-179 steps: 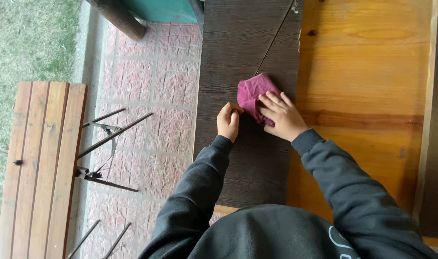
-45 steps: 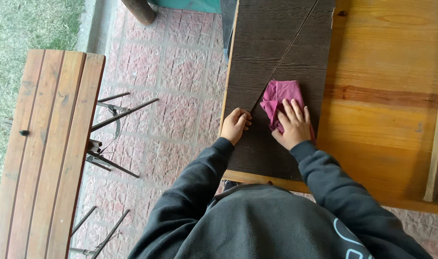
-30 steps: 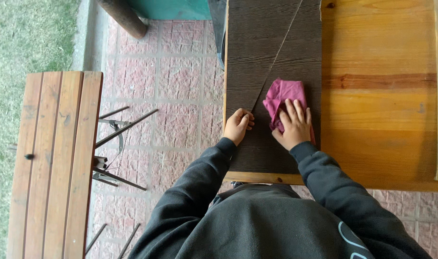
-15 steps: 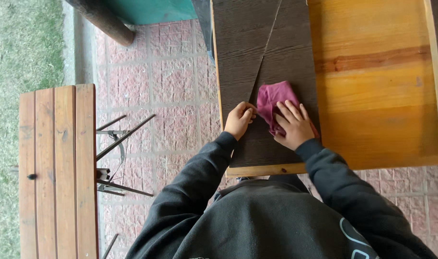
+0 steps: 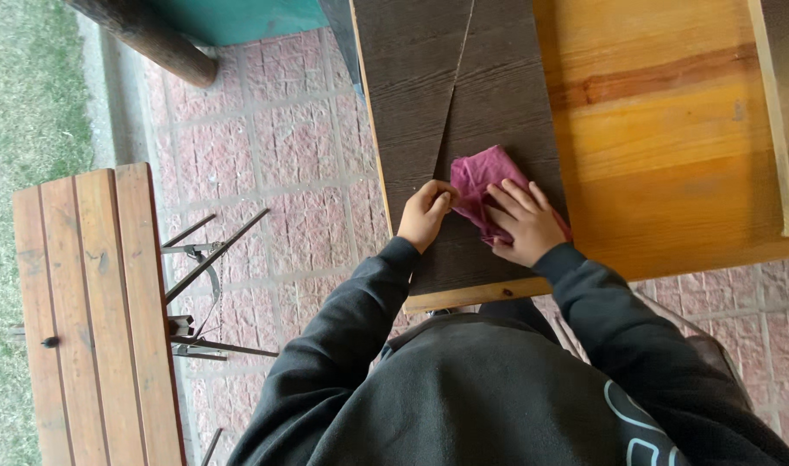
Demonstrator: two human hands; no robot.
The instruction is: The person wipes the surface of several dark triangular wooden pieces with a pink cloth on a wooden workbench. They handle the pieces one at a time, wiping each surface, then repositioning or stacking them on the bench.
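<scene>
A crumpled magenta cloth [image 5: 485, 177] lies on a dark brown wood-grain panel [image 5: 498, 95] set on an orange wooden table [image 5: 662, 138]. My right hand [image 5: 520, 224] presses flat on the cloth's near part, fingers spread over it. My left hand [image 5: 425, 214] rests curled at the panel's left edge, fingertips touching the cloth's left side. A thin diagonal seam [image 5: 451, 103] runs across the panel toward the cloth. Both arms wear dark sleeves.
A slatted wooden bench [image 5: 92, 319] with metal folding legs [image 5: 205, 276] stands at the left on pink paving [image 5: 282, 155]. Grass [image 5: 23, 86] lies beyond it. A log post [image 5: 144, 34] and a teal object [image 5: 239, 17] sit at the top.
The cloth and my right hand have slid left toward the seam. My left hand now touches the cloth. The view has shifted, bringing the table's near edge closer.
</scene>
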